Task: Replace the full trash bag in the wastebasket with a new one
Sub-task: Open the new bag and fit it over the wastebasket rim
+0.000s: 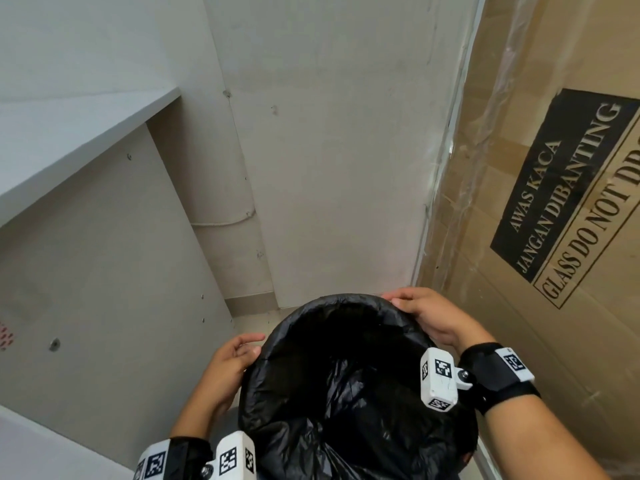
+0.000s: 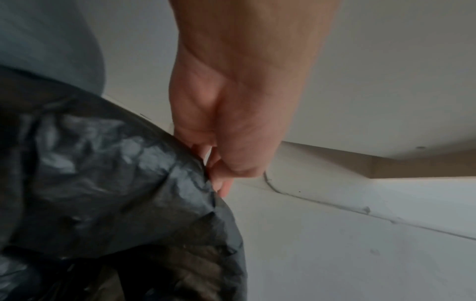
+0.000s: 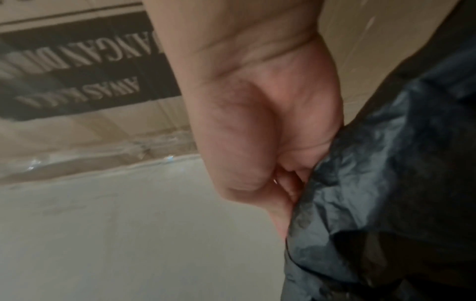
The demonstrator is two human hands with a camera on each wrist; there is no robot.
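Note:
A black trash bag [image 1: 346, 375] lines the round wastebasket at bottom centre, its mouth open and its edge folded outward over the rim, so the basket itself is hidden. My left hand [image 1: 239, 355] is at the left side of the rim, with its fingers loose and its thumb touching the folded plastic. In the left wrist view the left hand [image 2: 219, 142] lies against the bag [image 2: 103, 173]. My right hand [image 1: 429, 313] curls over the far right rim and grips the plastic. The right wrist view shows the right hand [image 3: 257, 132] with its fingers tucked into the bag's fold [image 3: 386, 163].
A tall cardboard box [image 1: 554, 202] marked "GLASS DO NOT DROP" stands close on the right. A white wall [image 1: 329, 150] is just behind the basket. A white shelf [image 1: 86, 133] and its side panel [image 1: 104, 271] close in the left. A narrow strip of floor [image 1: 249, 306] shows in the corner.

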